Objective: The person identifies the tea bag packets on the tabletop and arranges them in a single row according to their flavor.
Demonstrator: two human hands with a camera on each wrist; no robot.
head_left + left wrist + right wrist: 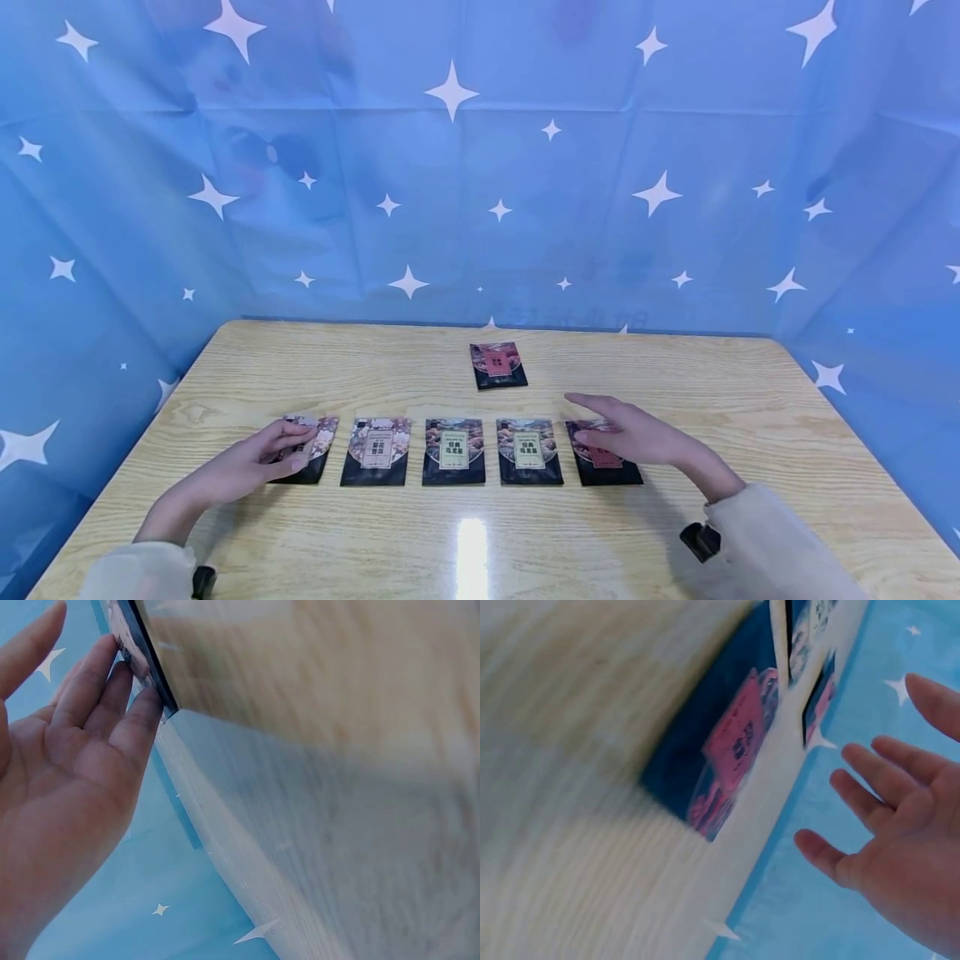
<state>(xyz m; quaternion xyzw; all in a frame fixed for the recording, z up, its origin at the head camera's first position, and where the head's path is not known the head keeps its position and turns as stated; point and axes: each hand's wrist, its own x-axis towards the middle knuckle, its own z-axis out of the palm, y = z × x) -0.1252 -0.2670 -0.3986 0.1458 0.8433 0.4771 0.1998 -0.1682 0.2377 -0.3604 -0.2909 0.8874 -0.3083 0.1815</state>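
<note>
Five flat tea packets lie in a row across the table. At the row's left end, my left hand [251, 458] rests its fingertips on a floral tea packet [324, 440], partly covering it. The left wrist view shows those fingers nearly straight against that packet [135, 651]. Beside it lies a second floral packet [375, 454], then two green-labelled packets, one left [453, 457] and one right [529, 457]. My right hand [645, 433] hovers with spread fingers over the red-labelled packet [609, 476] at the right end; in the right wrist view a gap separates them.
Another red-labelled packet [498, 365] lies farther back, behind the row. The wooden table [360, 533] ends at a blue star-patterned cloth [465, 167] at the back and sides. A bright glare strip [472, 558] crosses the front middle.
</note>
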